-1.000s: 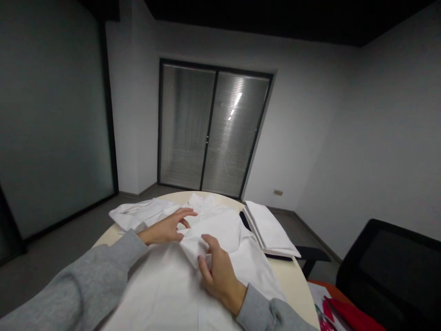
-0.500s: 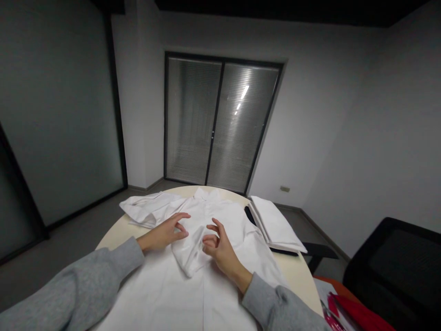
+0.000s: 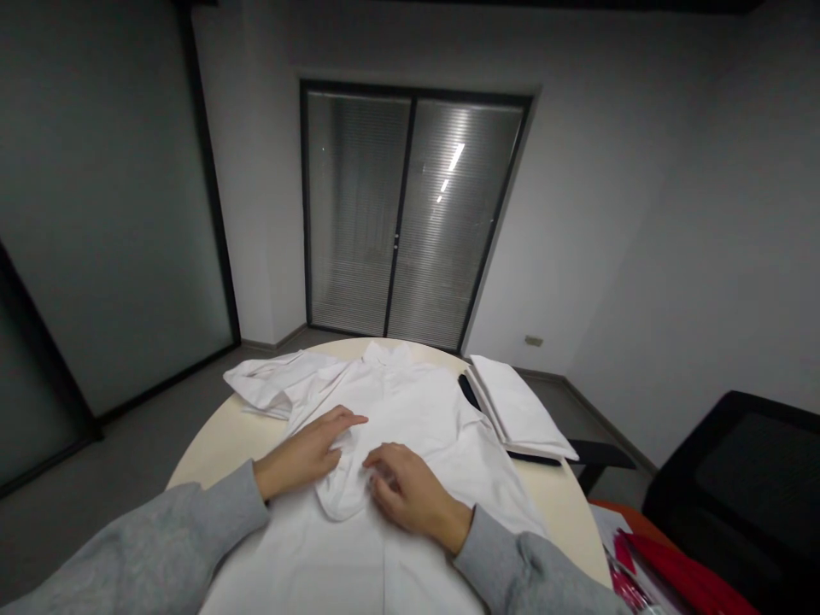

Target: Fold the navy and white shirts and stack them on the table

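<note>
So there's a white shirt [image 3: 416, 410] spread out on a round bench [image 3: 214, 440], collar [image 3: 384, 353] at the far edge and the body running down toward the wearer. Both hands are over the middle of it. Left hand [image 3: 307, 457] has its index finger pointing out with the thumb well apart, so that grip looks open, right by a rounded flap [image 3: 342, 500] of the fabric. Right hand [image 3: 410, 495] is on the other side of the flap, fingers curled in; honestly can't tell if that grip has any cloth in it. The hands are near each other but not touching. One sleeve [image 3: 275, 380] lies bunched at the far left. Over on the right there's a folded white stack [image 3: 516, 406] with something dark [image 3: 538, 459] under it, and a black chair [image 3: 736, 487] beyond the bench.
</note>
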`<state>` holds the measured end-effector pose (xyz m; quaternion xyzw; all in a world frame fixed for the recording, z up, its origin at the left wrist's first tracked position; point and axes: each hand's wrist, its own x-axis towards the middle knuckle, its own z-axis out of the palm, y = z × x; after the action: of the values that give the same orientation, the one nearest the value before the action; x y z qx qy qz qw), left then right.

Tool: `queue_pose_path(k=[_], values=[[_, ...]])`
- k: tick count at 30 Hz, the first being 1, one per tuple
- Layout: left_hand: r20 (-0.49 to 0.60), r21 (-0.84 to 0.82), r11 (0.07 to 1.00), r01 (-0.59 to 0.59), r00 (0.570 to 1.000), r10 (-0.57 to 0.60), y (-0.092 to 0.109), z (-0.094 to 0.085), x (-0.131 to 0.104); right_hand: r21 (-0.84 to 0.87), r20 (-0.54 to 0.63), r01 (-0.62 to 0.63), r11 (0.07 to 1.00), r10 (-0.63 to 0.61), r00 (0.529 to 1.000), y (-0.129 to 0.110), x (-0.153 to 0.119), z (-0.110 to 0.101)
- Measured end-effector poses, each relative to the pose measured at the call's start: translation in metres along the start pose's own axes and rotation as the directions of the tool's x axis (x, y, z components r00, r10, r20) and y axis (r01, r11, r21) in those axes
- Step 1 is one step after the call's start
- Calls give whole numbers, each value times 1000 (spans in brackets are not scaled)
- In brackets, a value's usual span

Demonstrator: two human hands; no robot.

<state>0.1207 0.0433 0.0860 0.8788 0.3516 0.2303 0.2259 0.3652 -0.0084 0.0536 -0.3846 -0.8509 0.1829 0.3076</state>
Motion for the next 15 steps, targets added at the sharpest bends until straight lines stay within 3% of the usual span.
queue_pose_path(k=[3,5,7,9,12,15], values=[[-106,116,990,80,992,-68,-4,1,-23,-172,107,-5,985,24,994,10,-1,2],[-97,207,962,179,982,-161,-10,-2,-44,-228,173,-54,972,95,980,11,-3,2],[-116,320,902,288,957,-264,-17,-11,-62,-247,207,-102,964,156,966,10,-4,1],[-243,379,848,372,924,-296,-27,-26,-71,-257,224,-124,959,184,957,6,-4,-1],[-490,220,851,476,808,-325,-50,-58,-61,-272,236,-143,952,210,949,0,-2,-2],[-499,-92,767,635,637,-588,-87,-83,-38,-293,249,-172,940,249,936,-4,-1,-2]])
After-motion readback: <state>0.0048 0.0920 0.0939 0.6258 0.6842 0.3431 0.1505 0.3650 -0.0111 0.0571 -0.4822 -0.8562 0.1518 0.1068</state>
